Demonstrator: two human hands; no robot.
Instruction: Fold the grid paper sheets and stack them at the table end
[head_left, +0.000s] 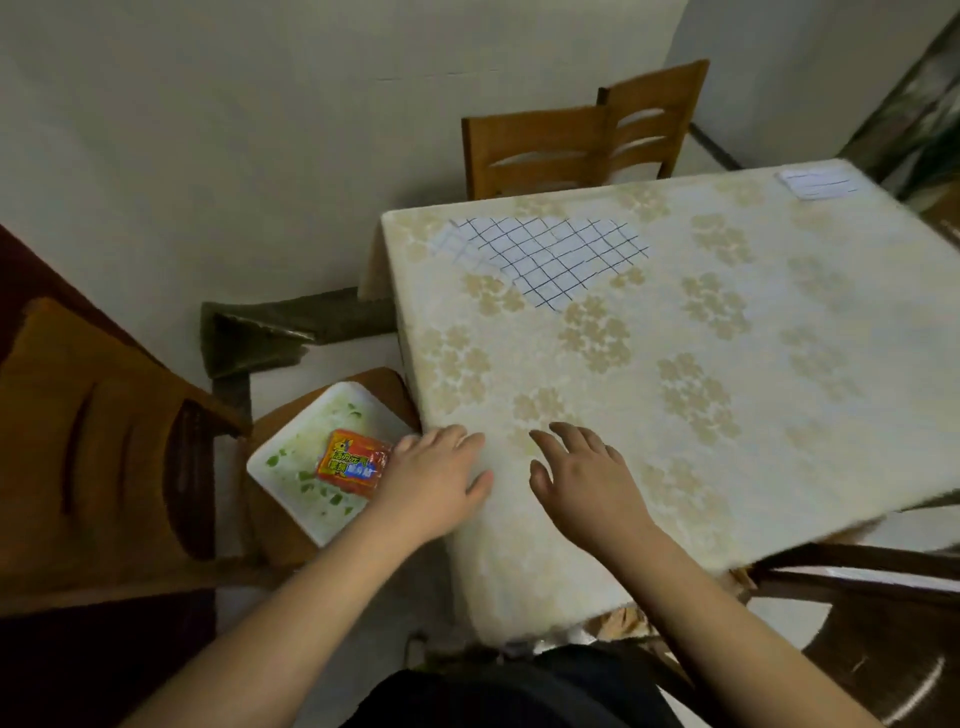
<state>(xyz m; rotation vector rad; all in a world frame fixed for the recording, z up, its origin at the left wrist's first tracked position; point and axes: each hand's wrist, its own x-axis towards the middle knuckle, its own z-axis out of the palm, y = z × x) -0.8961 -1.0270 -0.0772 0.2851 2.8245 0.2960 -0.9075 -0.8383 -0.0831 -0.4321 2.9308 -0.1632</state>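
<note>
White grid paper sheets (558, 257) with dark hand-drawn lines lie overlapping near the far left corner of the table (727, 374), which wears a cream floral cloth. A small folded white paper (818, 183) with faint lines sits at the far right corner. My left hand (434, 475) hovers at the table's near left edge with relaxed fingers, holding nothing. Close beside it, my right hand (587, 467) is spread over the cloth, also empty. Both hands are well short of the grid sheets.
A wooden chair (104, 441) at the left carries a white tray (291, 457) with green bits and an orange packet (353, 461). Two more wooden chairs (576, 145) stand behind the table's far edge. A dark stool (883, 649) is at the lower right.
</note>
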